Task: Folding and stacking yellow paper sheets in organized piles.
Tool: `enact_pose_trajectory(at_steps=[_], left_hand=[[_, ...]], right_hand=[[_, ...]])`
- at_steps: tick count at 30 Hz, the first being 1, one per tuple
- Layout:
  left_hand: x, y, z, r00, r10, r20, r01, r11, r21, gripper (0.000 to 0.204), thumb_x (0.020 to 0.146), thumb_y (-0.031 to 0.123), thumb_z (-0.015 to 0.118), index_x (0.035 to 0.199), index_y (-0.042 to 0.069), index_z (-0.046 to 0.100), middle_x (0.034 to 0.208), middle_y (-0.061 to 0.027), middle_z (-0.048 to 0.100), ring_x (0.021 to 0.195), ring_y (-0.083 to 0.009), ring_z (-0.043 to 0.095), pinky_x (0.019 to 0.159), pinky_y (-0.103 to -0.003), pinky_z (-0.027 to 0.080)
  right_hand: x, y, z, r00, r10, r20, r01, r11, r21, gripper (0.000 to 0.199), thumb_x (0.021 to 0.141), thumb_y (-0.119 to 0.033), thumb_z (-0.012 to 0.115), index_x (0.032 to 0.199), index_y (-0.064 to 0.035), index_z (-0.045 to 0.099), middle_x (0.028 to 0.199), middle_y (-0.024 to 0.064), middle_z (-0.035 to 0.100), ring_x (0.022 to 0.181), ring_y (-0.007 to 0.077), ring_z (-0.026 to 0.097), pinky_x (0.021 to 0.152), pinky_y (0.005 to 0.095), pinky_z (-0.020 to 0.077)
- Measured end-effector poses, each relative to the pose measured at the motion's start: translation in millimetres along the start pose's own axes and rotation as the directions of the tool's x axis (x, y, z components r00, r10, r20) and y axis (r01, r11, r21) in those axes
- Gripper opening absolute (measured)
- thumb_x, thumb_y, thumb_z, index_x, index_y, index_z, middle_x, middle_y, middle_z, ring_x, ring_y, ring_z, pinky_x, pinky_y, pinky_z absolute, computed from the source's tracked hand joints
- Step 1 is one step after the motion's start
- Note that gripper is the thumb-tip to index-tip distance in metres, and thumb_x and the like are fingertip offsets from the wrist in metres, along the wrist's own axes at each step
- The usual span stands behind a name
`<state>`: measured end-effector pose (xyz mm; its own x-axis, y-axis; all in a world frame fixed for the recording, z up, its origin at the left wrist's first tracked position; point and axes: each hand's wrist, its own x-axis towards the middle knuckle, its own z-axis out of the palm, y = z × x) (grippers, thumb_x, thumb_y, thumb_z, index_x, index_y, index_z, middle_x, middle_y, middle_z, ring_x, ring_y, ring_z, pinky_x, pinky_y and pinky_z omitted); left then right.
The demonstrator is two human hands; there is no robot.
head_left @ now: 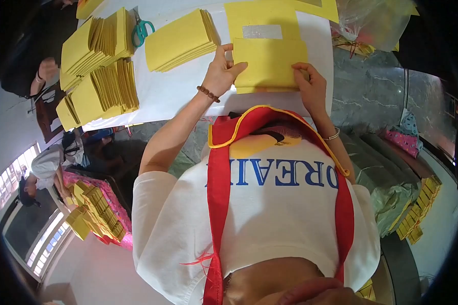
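In front of me a stack of folded yellow paper (272, 63) lies near the table's front edge. My left hand (220, 72) grips its left edge, the thumb on top and the other fingers at the side. At the right edge, my right hand (310, 86) pinches the same paper between thumb and bent fingers. Just beyond lies another yellow sheet (262, 12) with a silver-grey rectangle (262, 32), its near part covered by the paper I hold. Left of my hands sits a pile of folded yellow paper (180, 40).
Several thick yellow paper stacks (104, 91) fill the white table's (173, 91) left end, beside teal-handled scissors (141, 31). A clear plastic bag (371, 20) is at the far right. Another person's hand (48, 69) shows at left; a second person (48, 165) handles yellow bundles (99, 208).
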<state>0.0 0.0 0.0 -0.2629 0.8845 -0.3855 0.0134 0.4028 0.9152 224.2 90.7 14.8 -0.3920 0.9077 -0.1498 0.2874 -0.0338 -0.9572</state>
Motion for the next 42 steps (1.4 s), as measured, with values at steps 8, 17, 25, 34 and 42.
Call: enact_pose_trajectory(at_steps=[8,17,25,34,42], left_hand=[[-6.1,20.6,4.6,0.977,0.191,-0.097,-0.129,0.885,0.448,0.062,0.081,0.024,0.063,0.129,0.002,0.029,0.062,-0.0126,0.061,0.055,-0.0279,0.060,0.051,-0.037,0.044],[-16.1,64.8,30.9,0.676,0.704,0.219,-0.564,0.303,0.768,0.048,0.079,0.022,0.065,0.120,0.005,0.050,0.101,-0.0137,0.061,0.092,-0.0286,0.058,0.076,-0.038,0.045],[-1.8,25.3,64.5,0.675,0.561,0.479,-0.649,0.142,0.747,0.073,0.075,0.046,0.063,0.130,0.003,0.041,0.137,-0.0138,0.037,0.128,-0.0298,0.032,0.103,-0.045,0.028],[-2.8,17.7,63.5,0.658,0.585,0.475,-0.686,0.206,0.698,0.071,0.073,0.047,0.064,0.126,0.002,0.046,0.136,-0.0154,0.038,0.128,-0.0318,0.032,0.103,-0.048,0.027],[-8.9,21.0,57.0,0.678,0.639,0.363,-0.643,0.277,0.714,0.060,0.072,0.034,0.070,0.123,0.009,0.051,0.127,-0.0131,0.044,0.117,-0.0315,0.039,0.093,-0.045,0.032]], right_hand=[[-1.2,-3.5,3.8,0.998,-0.033,-0.049,0.026,0.989,-0.146,0.016,0.081,-0.012,0.055,0.092,-0.0028,0.063,0.064,0.0039,0.057,0.056,0.0078,0.048,0.053,0.0243,0.0401],[-1.9,-1.6,6.9,0.995,-0.038,-0.088,0.024,0.988,-0.149,0.016,0.082,-0.013,0.056,0.093,-0.0042,0.063,0.069,0.0001,0.058,0.058,0.0051,0.046,0.052,0.0230,0.0392],[-2.8,2.1,-2.5,0.993,-0.112,-0.036,0.098,0.960,-0.261,0.023,0.080,-0.014,0.058,0.101,-0.0056,0.062,0.099,0.0110,0.060,0.084,0.0177,0.056,0.070,0.0308,0.0442],[-35.2,32.0,-9.1,0.795,-0.409,0.449,0.602,0.437,-0.668,0.059,0.084,-0.036,0.056,0.136,-0.0148,0.039,0.145,0.0066,0.030,0.131,0.0281,0.029,0.102,0.0602,0.0195],[-28.9,19.4,-17.4,0.799,-0.356,0.484,0.600,0.516,-0.612,0.051,0.090,-0.036,0.048,0.135,-0.0126,0.040,0.144,0.0085,0.031,0.132,0.0299,0.028,0.105,0.0551,0.0205]])
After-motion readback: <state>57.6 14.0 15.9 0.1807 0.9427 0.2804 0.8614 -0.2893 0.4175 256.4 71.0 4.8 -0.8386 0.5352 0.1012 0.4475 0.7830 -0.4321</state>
